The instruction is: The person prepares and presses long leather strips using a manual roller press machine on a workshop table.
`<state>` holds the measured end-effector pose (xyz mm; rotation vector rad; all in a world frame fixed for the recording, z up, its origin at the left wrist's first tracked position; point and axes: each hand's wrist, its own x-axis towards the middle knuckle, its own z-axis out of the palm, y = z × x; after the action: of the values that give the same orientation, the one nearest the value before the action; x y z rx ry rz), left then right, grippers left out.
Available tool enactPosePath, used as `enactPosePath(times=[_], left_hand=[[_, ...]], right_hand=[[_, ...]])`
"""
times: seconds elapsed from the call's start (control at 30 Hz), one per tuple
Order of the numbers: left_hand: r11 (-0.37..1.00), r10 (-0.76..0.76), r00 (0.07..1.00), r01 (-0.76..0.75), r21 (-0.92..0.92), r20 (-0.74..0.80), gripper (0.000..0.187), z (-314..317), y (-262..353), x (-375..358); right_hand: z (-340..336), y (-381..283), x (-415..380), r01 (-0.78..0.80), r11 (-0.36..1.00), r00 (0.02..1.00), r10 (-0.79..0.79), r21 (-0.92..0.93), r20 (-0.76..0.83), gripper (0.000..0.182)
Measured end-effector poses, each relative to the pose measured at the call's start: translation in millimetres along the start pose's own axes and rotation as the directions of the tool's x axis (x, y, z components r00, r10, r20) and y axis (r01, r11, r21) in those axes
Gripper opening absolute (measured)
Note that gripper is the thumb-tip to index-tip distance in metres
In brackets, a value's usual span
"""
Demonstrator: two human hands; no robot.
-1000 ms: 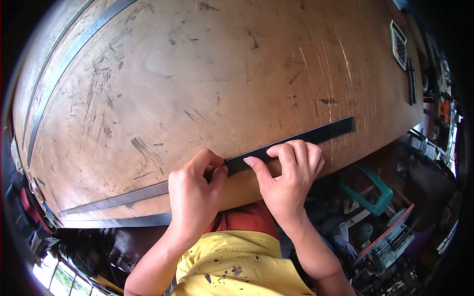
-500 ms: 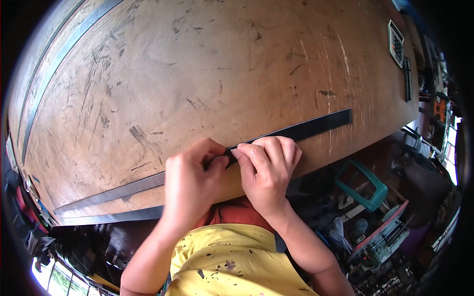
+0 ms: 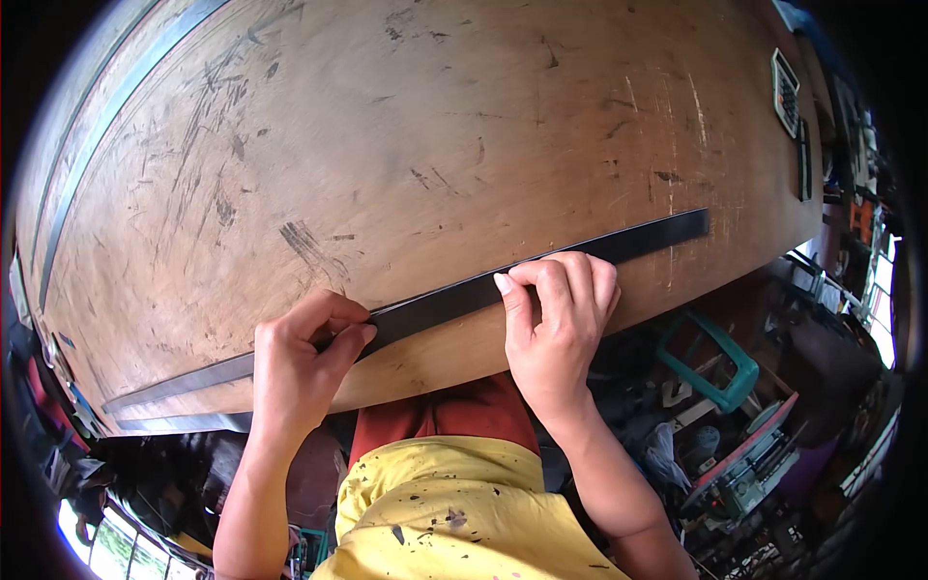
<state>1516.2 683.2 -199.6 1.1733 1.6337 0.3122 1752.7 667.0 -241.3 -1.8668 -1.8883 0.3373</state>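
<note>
A long, thin black strip (image 3: 435, 305) lies along the near edge of a scratched wooden table (image 3: 406, 145), running from lower left to upper right. My left hand (image 3: 295, 372) pinches the strip left of its middle, thumb and fingers closed on it. My right hand (image 3: 556, 324) grips the same strip further right, fingertips pressed on its top face. Between the two hands a bare stretch of strip shows. The strip's right end (image 3: 691, 224) rests flat on the table.
A second dark strip (image 3: 184, 423) lies below the first at the table's lower left. Another long strip (image 3: 106, 116) runs along the far left edge. A calculator (image 3: 786, 92) and a dark bar (image 3: 803, 159) sit at the far right. A teal stool (image 3: 720, 362) and clutter stand below the table.
My hands were close together on the strip. The left hand has slid left along it and the right hand a little right, baring a stretch of strip between them.
</note>
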Motion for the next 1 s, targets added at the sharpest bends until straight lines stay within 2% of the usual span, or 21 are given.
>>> enactPosePath(times=[0.1,0.27,0.5,0.7,0.8,0.93,1.0], left_hand=[[0.999,0.032,0.999,-0.033,-0.025,-0.032,0.005,2.5,-1.8,0.7],[0.999,0.049,0.997,-0.049,0.003,-0.065,0.005,5.2,-1.7,0.7],[0.996,0.075,0.996,-0.072,0.051,-0.058,0.006,4.6,-1.0,0.5],[0.996,0.079,0.993,-0.077,0.035,-0.085,0.007,8.6,-3.5,0.5],[0.995,0.075,0.994,-0.069,0.067,-0.084,0.007,8.4,-1.3,0.6],[0.995,0.074,0.992,-0.066,0.08,-0.098,0.007,9.2,0.2,0.5],[0.994,0.081,0.992,-0.073,0.082,-0.1,0.007,9.8,-0.2,0.3]], right_hand=[[-0.8,-3.4,0.2,-0.026,1.0,0.999,0.026,0.005,0.02,0.016],[-2.5,-12.7,3.6,-0.067,0.998,0.997,0.068,-0.012,0.042,0.036],[-1.4,-13.8,3.6,-0.071,0.997,0.996,0.072,-0.016,0.044,0.036],[2.1,-17.6,0.2,-0.037,0.999,0.999,0.038,-0.017,0.033,0.029],[7.8,-18.5,-3.8,0.024,1.0,1.0,-0.024,-0.016,0.008,0.018],[10.8,-21.0,-8.8,0.029,0.999,1.0,-0.029,-0.012,0.007,0.015],[10.1,-21.2,-9.6,0.08,0.997,0.997,-0.08,0.021,0.011,0.013]])
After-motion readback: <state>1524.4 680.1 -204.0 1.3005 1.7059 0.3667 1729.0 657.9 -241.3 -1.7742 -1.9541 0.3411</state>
